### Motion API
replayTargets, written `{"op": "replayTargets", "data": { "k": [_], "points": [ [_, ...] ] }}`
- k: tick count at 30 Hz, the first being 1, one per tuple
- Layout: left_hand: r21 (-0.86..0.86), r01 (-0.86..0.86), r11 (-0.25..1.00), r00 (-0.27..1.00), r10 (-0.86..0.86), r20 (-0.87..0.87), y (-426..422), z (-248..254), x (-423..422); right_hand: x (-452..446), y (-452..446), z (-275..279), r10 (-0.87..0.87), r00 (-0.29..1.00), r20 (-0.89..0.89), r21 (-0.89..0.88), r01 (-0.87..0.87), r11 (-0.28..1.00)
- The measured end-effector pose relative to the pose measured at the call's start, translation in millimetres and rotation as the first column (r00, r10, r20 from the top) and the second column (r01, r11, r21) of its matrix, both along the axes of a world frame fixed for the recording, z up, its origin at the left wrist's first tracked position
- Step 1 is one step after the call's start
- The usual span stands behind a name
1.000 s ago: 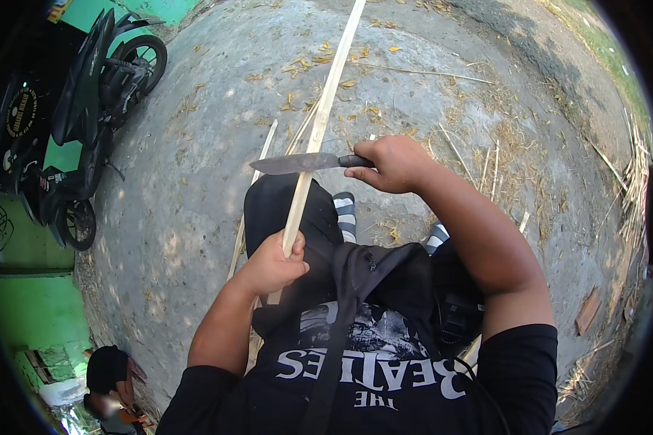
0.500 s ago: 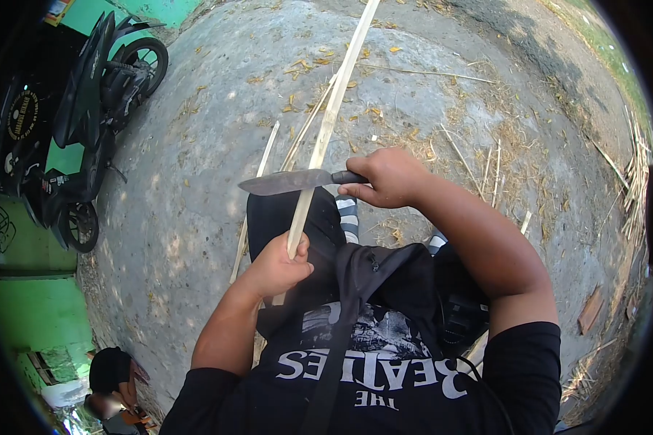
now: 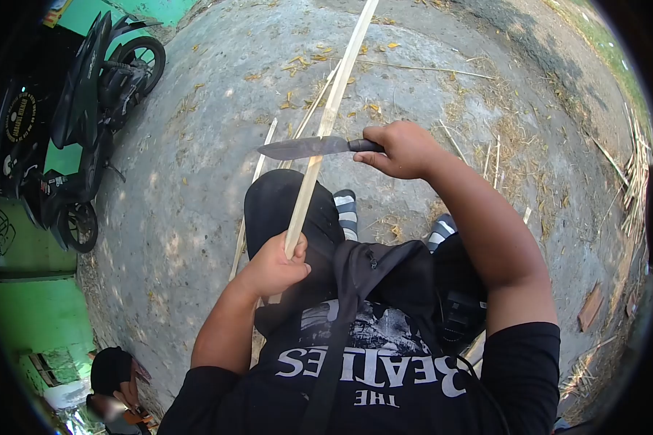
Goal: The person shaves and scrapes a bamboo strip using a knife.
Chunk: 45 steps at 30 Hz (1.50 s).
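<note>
A long pale strip, apparently bamboo [image 3: 329, 109], runs from my lap up past the top of the view. My left hand [image 3: 277, 267] is closed around its lower part, above my left thigh. In my right hand [image 3: 395, 149] is the dark handle of a knife [image 3: 305, 148], fingers wrapped round it. The broad blade lies across the strip, its tip pointing left, beyond my left knee. Whether the edge bites into the strip I cannot tell.
More thin strips [image 3: 263, 161] lie on the grey ground [image 3: 189, 167] among dry leaves. A pile of strips [image 3: 637, 170] is at the far right. Two striped sandals show below my knees. A motorcycle [image 3: 98, 94] stands at left, and another person [image 3: 112, 373] is at lower left.
My right hand and the knife have moved up along the strip, away from my body, and slightly right. My left hand keeps its hold in nearly the same place.
</note>
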<state>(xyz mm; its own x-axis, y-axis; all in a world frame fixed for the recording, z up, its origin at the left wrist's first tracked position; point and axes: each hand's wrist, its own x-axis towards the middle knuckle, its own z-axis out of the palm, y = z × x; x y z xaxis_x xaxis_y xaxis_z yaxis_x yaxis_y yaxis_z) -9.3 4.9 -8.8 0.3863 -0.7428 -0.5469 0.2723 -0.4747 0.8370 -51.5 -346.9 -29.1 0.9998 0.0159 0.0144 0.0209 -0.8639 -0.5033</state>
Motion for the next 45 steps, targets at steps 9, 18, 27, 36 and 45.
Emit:
{"op": "replayTargets", "data": {
  "k": [9,18,27,36,45],
  "points": [
    [-0.021,0.001,1.000,1.000,-0.001,-0.006,-3,0,-2,-2,17,-10,0.027,0.991,0.129,0.071,-0.036,0.997],
    [-0.004,-0.003,1.000,1.000,0.003,-0.022,-9,5,2,-13,41,14,0.110,0.994,-0.015,0.051,-0.109,0.993],
    [0.002,0.007,1.000,0.998,-0.007,-0.059,-8,7,4,-6,12,1,-0.012,1.000,-0.004,0.097,0.012,0.995],
    [0.015,-0.012,1.000,0.998,0.013,-0.062,-7,8,4,2,-11,-10,-0.092,0.996,-0.021,0.147,0.094,0.985],
    [0.032,0.035,0.999,0.999,-0.036,0.022,-5,7,3,0,-21,-3,-0.090,0.995,-0.035,0.059,0.092,0.994]
  ]
}}
